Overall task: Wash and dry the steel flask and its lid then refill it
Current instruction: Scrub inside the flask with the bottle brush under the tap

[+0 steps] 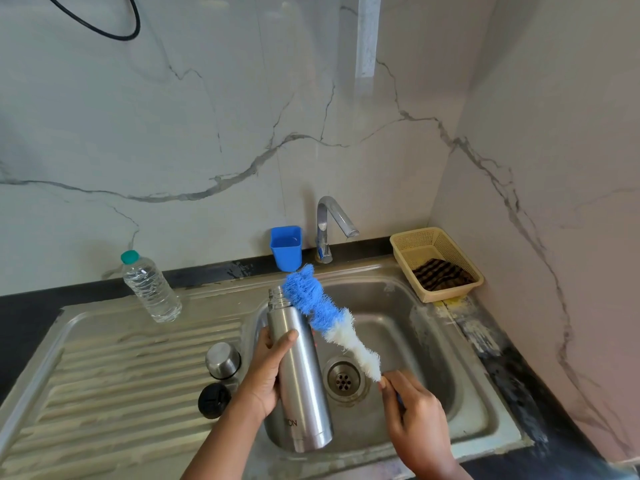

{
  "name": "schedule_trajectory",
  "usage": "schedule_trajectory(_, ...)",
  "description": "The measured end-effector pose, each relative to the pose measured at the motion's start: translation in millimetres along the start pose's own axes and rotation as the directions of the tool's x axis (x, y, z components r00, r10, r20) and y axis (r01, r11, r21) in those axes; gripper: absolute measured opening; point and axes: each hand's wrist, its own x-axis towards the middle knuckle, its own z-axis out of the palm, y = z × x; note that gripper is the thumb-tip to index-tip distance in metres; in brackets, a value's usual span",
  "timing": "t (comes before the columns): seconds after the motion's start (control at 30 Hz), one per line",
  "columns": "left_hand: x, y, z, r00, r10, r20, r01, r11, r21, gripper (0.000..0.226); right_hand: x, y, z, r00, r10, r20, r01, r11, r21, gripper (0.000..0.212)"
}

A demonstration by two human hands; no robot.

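While my left hand [268, 370] wraps its fingers around the steel flask [299, 372], held tilted and uncapped over the sink [433, 344], my right hand [414, 410] pinches the handle of the blue-and-white bottle brush [323, 315], whose bristles lie just beside the flask's mouth. I see the steel cup lid [223, 360] and black stopper [214, 400] standing on the drainboard [114, 368].

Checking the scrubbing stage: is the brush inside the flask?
No, the brush lies outside the flask, beside its open mouth.
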Motion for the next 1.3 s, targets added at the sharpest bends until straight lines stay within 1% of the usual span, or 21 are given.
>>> schedule_trajectory(0.1, 3, -2, -1, 0.999, -0.019, -0.029, 0.018, 1.0, -0.01, 0.102, -2, -2, -3, 0.999, -0.035, 0.002, 0.035, 0.999, 0.006, 0.018)
schedule_trajectory(0.2, 2, -2, -2, 0.999, -0.05, -0.006, 0.05, 0.998, -0.03, 0.091, -1, 1, 2, 0.999, 0.038, -0.016, -0.038, 0.999, 0.022, 0.012)
schedule_trajectory(0.27, 1, -2, -1, 0.999, -0.029, -0.021, 0.028, 0.999, -0.045, 0.093, -2, 4, 4, 0.997, 0.073, -0.031, -0.072, 0.997, 0.027, 0.012)
schedule_trajectory(0.33, 1, 1, -1, 0.999, 0.026, -0.022, -0.026, 0.999, -0.032, 0.098, -3, 4, 2, 0.999, 0.044, -0.03, -0.043, 0.998, 0.036, 0.013)
schedule_trajectory(0.37, 0, 1, -1, 0.999, 0.029, -0.028, -0.03, 0.999, -0.031, 0.097, -4, 3, 0, 0.999, 0.022, -0.026, -0.021, 0.999, 0.049, 0.011)
schedule_trajectory(0.43, -1, 1, -3, 0.999, 0.002, -0.052, -0.004, 0.998, -0.055, 0.085, -5, 3, -2, 1.0, -0.006, -0.022, 0.007, 0.998, 0.061, 0.01)
schedule_trajectory(0.5, -3, 0, -6, 0.998, -0.036, -0.056, 0.031, 0.995, -0.094, 0.08, -4, 4, -1, 1.0, 0.007, -0.022, -0.006, 0.998, 0.066, 0.009)
schedule_trajectory(0.57, -5, 0, -5, 0.998, -0.057, -0.02, 0.054, 0.99, -0.131, 0.076, -4, 5, 0, 0.999, 0.017, -0.027, -0.015, 0.998, 0.067, 0.008)
schedule_trajectory(0.67, -7, 3, -4, 0.998, -0.047, 0.031, 0.052, 0.985, -0.165, 0.06, -6, 2, 0, 0.999, -0.041, -0.016, 0.042, 0.997, 0.067, 0.013)
schedule_trajectory(0.73, -9, 5, -3, 0.997, -0.054, 0.054, 0.063, 0.983, -0.175, 0.059, -6, 1, 0, 0.998, -0.058, -0.004, 0.058, 0.997, 0.055, 0.017)
schedule_trajectory(0.83, -9, 5, -2, 0.997, -0.018, 0.077, 0.031, 0.983, -0.178, 0.062, -4, 3, 1, 0.999, 0.019, -0.027, -0.017, 0.998, 0.054, 0.01)
schedule_trajectory(0.87, -9, 5, -3, 0.998, -0.008, 0.07, 0.021, 0.984, -0.179, 0.063, -4, 4, 1, 0.999, 0.02, -0.033, -0.018, 0.998, 0.067, 0.01)
schedule_trajectory(1.0, -9, 6, -3, 0.999, -0.022, 0.032, 0.026, 0.992, -0.126, 0.065, -6, 5, -4, 0.996, -0.093, 0.007, 0.091, 0.989, 0.116, 0.013)
schedule_trajectory(1.07, -10, 6, -1, 0.997, -0.029, 0.075, 0.039, 0.991, -0.129, 0.065, -4, 8, -2, 0.999, -0.04, 0.0, 0.04, 0.991, 0.125, 0.013)
schedule_trajectory(1.13, -11, 7, 2, 0.993, -0.007, 0.12, 0.025, 0.988, -0.153, 0.065, -2, 10, 0, 0.999, 0.03, -0.027, -0.027, 0.993, 0.114, 0.011)
schedule_trajectory(1.17, -11, 8, 2, 0.991, 0.0, 0.132, 0.022, 0.986, -0.162, 0.066, -2, 10, -1, 0.999, 0.031, -0.032, -0.028, 0.994, 0.108, 0.01)
schedule_trajectory(1.23, -10, 8, 2, 0.99, -0.03, 0.135, 0.054, 0.983, -0.175, 0.066, -3, 10, -3, 1.0, -0.011, -0.019, 0.013, 0.994, 0.104, 0.01)
schedule_trajectory(1.3, -10, 9, 2, 0.991, -0.049, 0.126, 0.071, 0.983, -0.172, 0.067, -2, 9, -5, 1.0, -0.019, 0.002, 0.019, 0.995, 0.099, 0.011)
